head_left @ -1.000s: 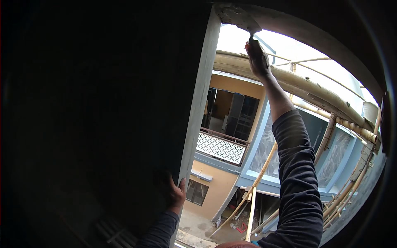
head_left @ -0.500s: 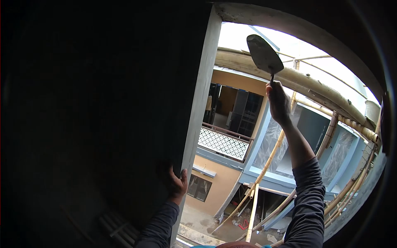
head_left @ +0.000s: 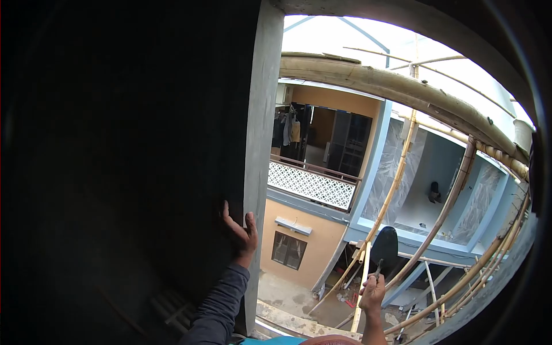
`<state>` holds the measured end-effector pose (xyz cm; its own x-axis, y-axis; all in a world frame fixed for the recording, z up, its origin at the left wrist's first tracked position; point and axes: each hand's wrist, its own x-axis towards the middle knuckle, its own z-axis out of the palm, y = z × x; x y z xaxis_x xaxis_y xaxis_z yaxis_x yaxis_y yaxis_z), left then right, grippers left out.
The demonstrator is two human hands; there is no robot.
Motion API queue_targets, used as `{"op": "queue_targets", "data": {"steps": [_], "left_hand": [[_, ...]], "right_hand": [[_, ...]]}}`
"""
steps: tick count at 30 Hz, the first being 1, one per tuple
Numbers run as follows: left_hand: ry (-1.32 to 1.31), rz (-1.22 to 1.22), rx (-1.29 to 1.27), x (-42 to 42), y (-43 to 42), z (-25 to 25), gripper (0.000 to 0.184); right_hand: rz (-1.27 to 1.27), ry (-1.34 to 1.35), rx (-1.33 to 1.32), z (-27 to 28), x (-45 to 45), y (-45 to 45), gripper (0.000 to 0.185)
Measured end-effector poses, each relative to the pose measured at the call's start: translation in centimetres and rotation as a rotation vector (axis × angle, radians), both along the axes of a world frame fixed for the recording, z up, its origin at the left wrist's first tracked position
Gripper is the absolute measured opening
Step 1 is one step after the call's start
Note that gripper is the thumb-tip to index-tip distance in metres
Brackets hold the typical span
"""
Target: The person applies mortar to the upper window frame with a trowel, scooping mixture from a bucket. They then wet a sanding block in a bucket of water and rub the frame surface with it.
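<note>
My left hand (head_left: 242,233) rests against the edge of the grey plastered wall (head_left: 256,144), with its thumb and fingers apart and nothing in it. Low at the right of centre, my right hand (head_left: 372,293) is closed round the handle of a trowel (head_left: 384,247). The trowel's dark rounded blade points upward in front of the opening, away from the wall and the lintel (head_left: 368,8).
Thick bamboo scaffolding (head_left: 397,86) crosses the opening, with thinner poles below. Across the gap stand an orange building with a white lattice railing (head_left: 313,185) and a blue-framed structure, where a person (head_left: 434,193) shows. A ledge (head_left: 305,322) lies below.
My right hand has come down from the lintel with the trowel, to low in front of me. My left hand stays at the wall edge. The view has shifted, showing more of the opening.
</note>
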<state>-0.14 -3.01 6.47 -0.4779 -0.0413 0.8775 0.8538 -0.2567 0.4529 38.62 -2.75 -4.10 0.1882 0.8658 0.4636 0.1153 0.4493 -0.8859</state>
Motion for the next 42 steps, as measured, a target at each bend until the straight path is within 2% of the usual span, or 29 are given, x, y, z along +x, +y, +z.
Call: {"op": "queue_targets", "data": {"steps": [1, 3, 5, 6, 7, 8, 10, 11, 14, 16, 17, 18, 20, 22, 24, 26, 28, 29, 31, 34, 39, 42], "left_hand": [[0.092, 0.135, 0.058, 0.9, -0.9, 2.3, 0.058], [0.303, 0.134, 0.190, 2.0, -2.1, 7.0, 0.048], [0.416, -0.053, 0.237, 2.4, -2.1, 11.8, 0.039], [0.443, -0.204, 0.332, 3.1, -2.2, 15.2, 0.024], [0.436, -0.310, 0.406, 3.8, -1.9, 18.5, 0.018], [0.336, -0.542, 0.459, 4.5, -1.0, 21.4, 0.017], [0.247, -0.734, 0.469, 5.1, 0.4, 27.4, 0.028], [0.244, -0.786, 0.411, 5.0, 1.4, 30.1, 0.043], [0.220, -0.704, 0.350, 4.3, 4.3, 37.6, 0.054], [0.164, -0.683, 0.355, 3.3, 6.4, 41.7, 0.054], [0.166, -0.590, 0.342, 2.1, 8.4, 43.7, 0.057], [0.168, -0.497, 0.331, 1.6, 9.4, 44.7, 0.063], [0.119, -0.480, 0.252, 2.1, 9.4, 44.8, 0.065], [0.072, -0.461, 0.174, 2.4, 9.3, 44.7, 0.066], [0.055, -0.428, 0.122, 2.2, 9.1, 44.6, 0.072], [0.044, -0.449, 0.095, 2.2, 9.2, 44.6, 0.075], [0.128, -0.170, 0.201, 2.6, 8.6, 44.1, 0.078], [0.094, -0.293, 0.088, 3.0, 7.5, 43.7, 0.080], [0.108, -0.295, 0.070, 2.9, 7.7, 43.9, 0.080], [0.125, -0.300, 0.053, 3.1, 7.6, 43.9, 0.079], [0.107, -0.229, -0.040, 2.8, 8.6, 44.1, 0.076], [0.148, -0.087, 0.025, 2.5, 10.1, 44.0, 0.075]], "right_hand": [[0.020, 0.019, -0.084, -2.2, 0.2, -0.6, 0.026], [0.044, 0.040, -0.173, -4.9, 0.4, -1.7, 0.027], [0.053, -0.082, -0.283, -6.2, 0.8, -3.1, 0.030], [0.054, -0.084, -0.287, -7.0, 1.1, -3.4, 0.030], [0.043, -0.093, -0.300, -7.9, 1.4, -3.4, 0.030], [0.032, -0.102, -0.310, -8.5, 1.6, -3.5, 0.030], [0.027, -0.081, -0.335, -8.9, 2.0, -4.0, 0.029], [0.024, -0.059, -0.357, -9.1, 2.2, -4.2, 0.029], [0.001, -0.012, -0.387, -10.6, 3.2, -4.9, 0.028], [-0.022, 0.010, -0.375, -12.5, 4.1, -5.3, 0.026], [-0.049, 0.007, -0.395, -12.7, 4.5, -5.9, 0.026], [-0.075, 0.005, -0.413, -13.1, 4.7, -6.2, 0.025], [-0.141, 0.018, -0.433, -16.4, 6.3, -6.2, 0.024], [-0.207, 0.031, -0.452, -16.1, 6.3, -7.0, 0.025], [-0.267, 0.023, -0.449, -15.5, 6.2, -8.8, 0.056], [-0.304, -0.004, -0.492, -14.8, 6.3, -9.6, 0.053], [-0.289, -0.007, -0.532, -11.9, 5.6, -11.4, 0.041], [-0.294, -0.004, -0.534, -12.8, 6.0, -11.3, 0.041], [-0.283, -0.050, -0.406, -14.2, 6.6, -11.1, 0.030], [-0.297, -0.118, -0.438, -13.2, 6.6, -11.5, 0.023], [-0.327, -0.106, -0.441, -17.1, 7.7, -10.6, 0.027], [-0.350, -0.129, -0.440, -16.7, 7.4, -10.9, 0.031]]}}
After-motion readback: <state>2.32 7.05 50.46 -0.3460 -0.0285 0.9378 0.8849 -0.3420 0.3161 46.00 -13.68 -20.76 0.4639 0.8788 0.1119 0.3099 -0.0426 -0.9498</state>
